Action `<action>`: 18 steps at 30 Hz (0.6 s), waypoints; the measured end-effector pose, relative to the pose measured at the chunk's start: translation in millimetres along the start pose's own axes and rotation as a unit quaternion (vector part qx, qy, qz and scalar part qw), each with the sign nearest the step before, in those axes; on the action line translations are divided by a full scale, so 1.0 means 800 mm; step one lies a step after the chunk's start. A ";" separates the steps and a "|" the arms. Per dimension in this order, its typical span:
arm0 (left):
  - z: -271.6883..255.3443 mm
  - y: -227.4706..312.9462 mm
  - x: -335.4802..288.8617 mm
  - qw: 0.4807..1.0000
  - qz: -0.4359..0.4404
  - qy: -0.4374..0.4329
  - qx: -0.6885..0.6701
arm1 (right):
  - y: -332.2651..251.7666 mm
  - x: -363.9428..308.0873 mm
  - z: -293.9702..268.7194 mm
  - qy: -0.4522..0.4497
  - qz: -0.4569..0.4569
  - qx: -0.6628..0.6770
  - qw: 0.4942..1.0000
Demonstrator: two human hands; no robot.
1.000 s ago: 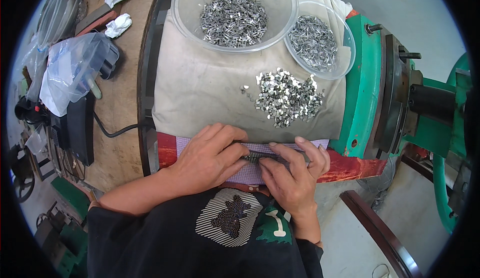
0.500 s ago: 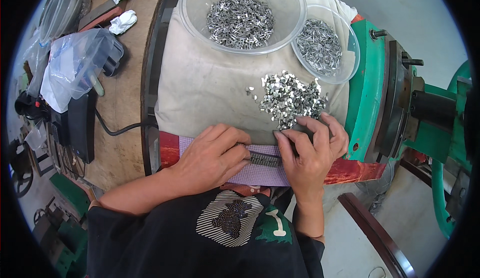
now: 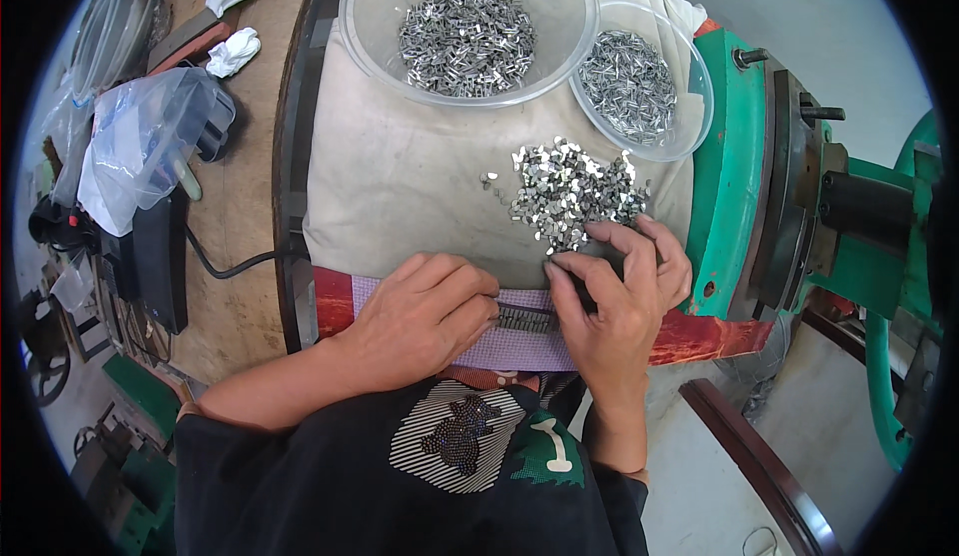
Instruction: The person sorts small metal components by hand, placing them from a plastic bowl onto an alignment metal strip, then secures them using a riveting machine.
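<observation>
A dark narrow strip with a row of small grey pieces along it (image 3: 526, 318) lies on purple checked cloth near my body. My left hand (image 3: 428, 306) has its fingers curled over the strip's left end, covering that part. At the near edge of a loose pile of small shiny metal chips (image 3: 571, 194) is my right hand (image 3: 621, 291). Its thumb and index tips come together there, and whatever is between them is too small to tell. The other right fingers bend over the pile's near right side.
Beyond the pile stand a large clear tub (image 3: 370, 51) of small metal parts and a smaller clear tub (image 3: 701, 106) of thin metal pins, on beige cloth (image 3: 400, 186). Green machinery (image 3: 729, 176) borders the right. A wooden bench (image 3: 240, 246) with plastic bags and a black cable lies left.
The whole view has shifted slightly, so the tubs and bench sit a little further left and up. Both hands keep nearly the same places and poses.
</observation>
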State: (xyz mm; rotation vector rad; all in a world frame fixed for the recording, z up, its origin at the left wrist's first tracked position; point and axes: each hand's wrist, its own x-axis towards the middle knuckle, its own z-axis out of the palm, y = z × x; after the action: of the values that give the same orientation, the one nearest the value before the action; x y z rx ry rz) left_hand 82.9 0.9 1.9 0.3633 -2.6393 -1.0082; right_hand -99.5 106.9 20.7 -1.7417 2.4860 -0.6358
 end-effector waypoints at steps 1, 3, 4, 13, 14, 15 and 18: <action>-0.001 0.000 -0.001 1.000 -0.001 0.000 0.001 | 0.003 -0.002 -0.003 -0.002 -0.001 0.032 0.999; -0.002 0.000 -0.003 1.000 -0.013 -0.003 -0.017 | 0.008 -0.010 -0.012 -0.014 -0.005 0.088 0.996; -0.003 0.000 -0.003 1.000 -0.013 -0.003 -0.017 | 0.008 -0.016 -0.018 -0.023 -0.009 0.113 0.993; -0.008 -0.001 -0.010 0.999 -0.023 -0.006 -0.034 | -0.008 -0.047 -0.012 -0.052 -0.068 0.054 0.995; -0.009 -0.001 -0.011 0.999 -0.034 -0.008 -0.036 | -0.009 -0.047 -0.012 -0.047 -0.067 0.048 0.995; -0.010 -0.001 -0.012 0.998 -0.045 -0.011 -0.037 | -0.010 -0.048 -0.011 -0.043 -0.066 0.042 0.996; -0.013 -0.001 -0.015 0.998 -0.052 -0.003 -0.031 | -0.015 -0.052 -0.005 -0.022 -0.056 0.033 0.998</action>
State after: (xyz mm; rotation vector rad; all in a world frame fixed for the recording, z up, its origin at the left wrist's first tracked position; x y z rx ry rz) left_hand 98.0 -2.1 6.6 0.4889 -2.6115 -1.1233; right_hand -74.7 142.6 20.6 -1.8615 2.3249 -0.6714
